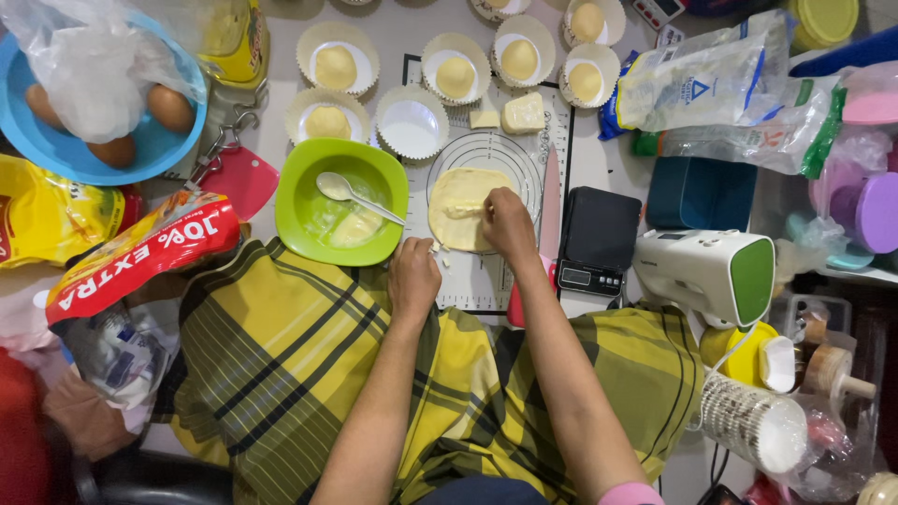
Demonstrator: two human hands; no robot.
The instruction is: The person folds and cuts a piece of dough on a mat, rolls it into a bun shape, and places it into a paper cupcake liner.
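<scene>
Yellow plaid cloth (309,374) nearest; left hand (412,278) curled, empty, at mat edge; right hand (508,224) fingertips pinching dough round (460,208) (press gently, evenly, avoid tearing)

A blue bowl (140,154) at the upper left holds brown eggs (170,108) under a clear plastic bag (89,70), with a red scraper (245,180) just beside it. A green bowl (309,178) contains a white spoon (348,192). To the right stand a black digital scale (597,241) and a white-and-green hand mixer (716,271), near a stack of paper cups (748,421).
</scene>
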